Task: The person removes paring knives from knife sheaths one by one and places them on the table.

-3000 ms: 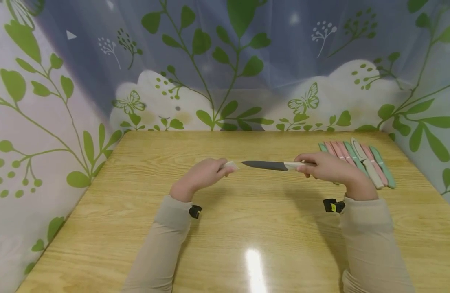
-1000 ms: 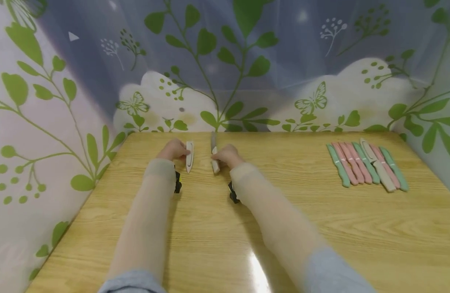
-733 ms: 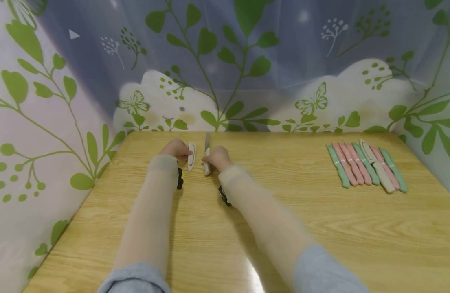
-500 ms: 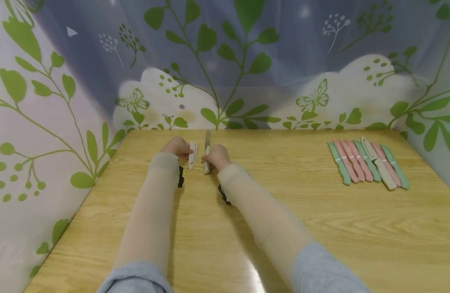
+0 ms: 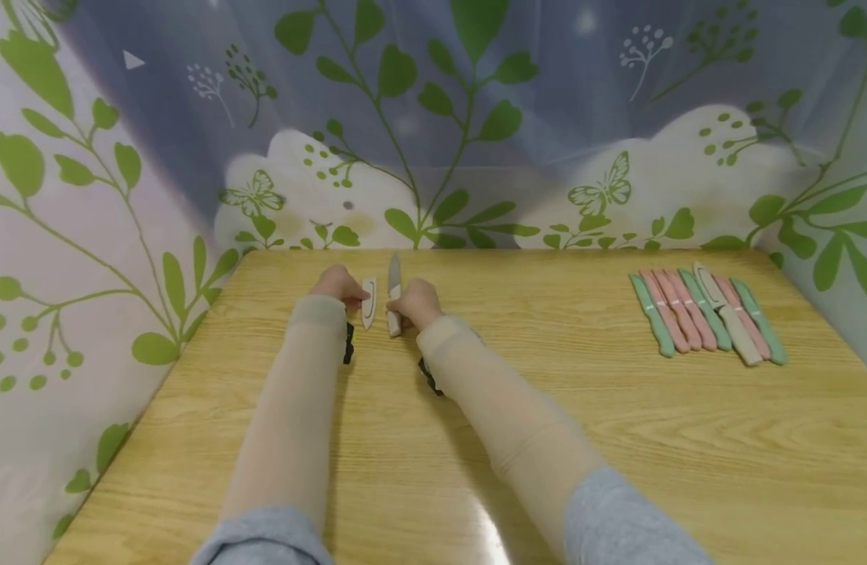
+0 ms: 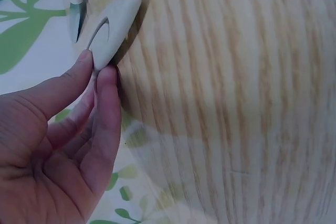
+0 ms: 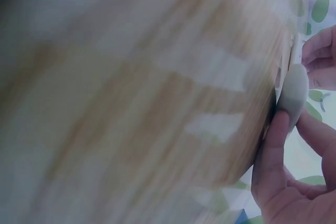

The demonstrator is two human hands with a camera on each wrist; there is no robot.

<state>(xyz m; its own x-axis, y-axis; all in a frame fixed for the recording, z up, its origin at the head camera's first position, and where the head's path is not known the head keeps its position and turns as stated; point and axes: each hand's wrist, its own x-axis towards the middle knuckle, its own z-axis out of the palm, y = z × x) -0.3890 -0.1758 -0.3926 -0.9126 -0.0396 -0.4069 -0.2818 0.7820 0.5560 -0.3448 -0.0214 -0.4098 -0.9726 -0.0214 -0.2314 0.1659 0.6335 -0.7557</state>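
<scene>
Toward the back left of the table, my left hand (image 5: 340, 284) pinches a white knife sheath (image 5: 369, 304) between thumb and forefinger. The sheath (image 6: 113, 32) has a curved slot in its face, and its pointed end is toward me in the head view. Just to its right, my right hand (image 5: 417, 302) holds a knife (image 5: 394, 314) by its cream handle. The grey blade (image 5: 395, 268) points to the back of the table. In the right wrist view the handle (image 7: 294, 90) sits between thumb and fingers, right at the tabletop. Sheath and knife lie side by side, a small gap apart.
At the back right of the wooden table (image 5: 546, 377) lies a row of several green and pink knives (image 5: 676, 310) in sheaths. A cream knife (image 5: 730, 318) lies among them. A leaf-patterned curtain (image 5: 475, 118) closes off the back and sides.
Three seconds ago the knife and sheath were held up mid-table, apart. Both hands have since moved to the back left, turning them lengthwise, and the right hand has shifted slightly left toward the sheath.
</scene>
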